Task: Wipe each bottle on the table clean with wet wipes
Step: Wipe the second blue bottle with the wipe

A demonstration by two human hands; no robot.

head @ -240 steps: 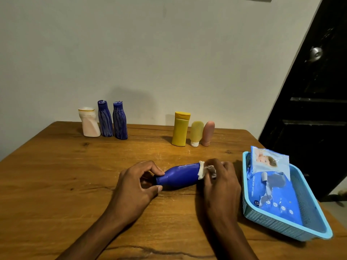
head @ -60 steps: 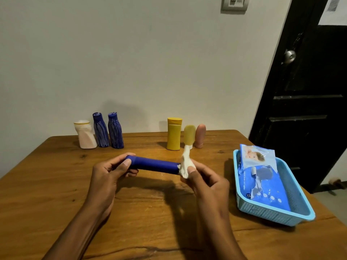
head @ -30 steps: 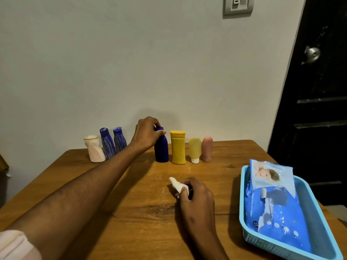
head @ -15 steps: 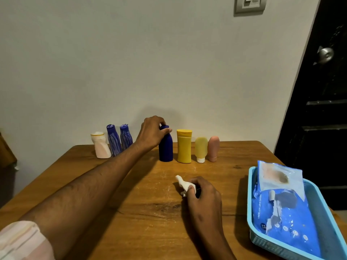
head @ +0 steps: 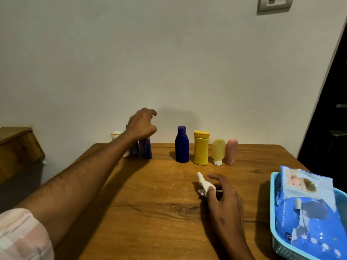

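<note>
- The left hand (head: 142,125), fingers loosely curled and apart around nothing, hovers in front of two ribbed blue bottles (head: 145,149), hiding their tops; a white bottle (head: 116,135) behind the forearm is mostly covered.
- The right hand (head: 224,198) rests on the wooden table (head: 150,212), pinching a crumpled white wet wipe (head: 203,185) that sticks out past its fingertips.
- Beyond those fingers stand a smooth dark blue bottle (head: 182,145), a yellow bottle (head: 201,147), a pale yellow tube (head: 218,151) and a pink tube (head: 231,151).
- Right of the right hand, a wet wipes pack (head: 308,209) lies in a light blue mesh basket (head: 274,218), cut off by the frame edge.
</note>
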